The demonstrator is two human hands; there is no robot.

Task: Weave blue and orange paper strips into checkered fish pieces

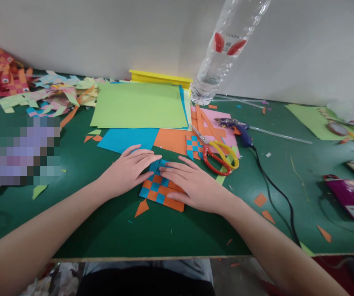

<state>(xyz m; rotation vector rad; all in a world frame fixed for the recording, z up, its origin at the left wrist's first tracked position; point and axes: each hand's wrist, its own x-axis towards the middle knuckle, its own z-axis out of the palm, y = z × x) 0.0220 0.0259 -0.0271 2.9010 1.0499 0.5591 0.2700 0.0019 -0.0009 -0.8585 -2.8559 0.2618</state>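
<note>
"Place type?"
"Craft workshop, looks like."
"Evidence?"
"Green worktable (118, 232) under the fingers (177, 170), scissors (207, 143) and glue gun (242, 132) right, coloured sheets (140, 105) beyond, paper scraps (260, 200) around them."

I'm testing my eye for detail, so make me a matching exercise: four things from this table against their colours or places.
1. scissors
2. bottle
3. larger woven paper piece
4. glue gun

A. partly covered by the right hand
B. dark blue, black cord
C. red and yellow handles
D. clear, red marks on its label

1-C, 2-D, 3-A, 4-B
</note>
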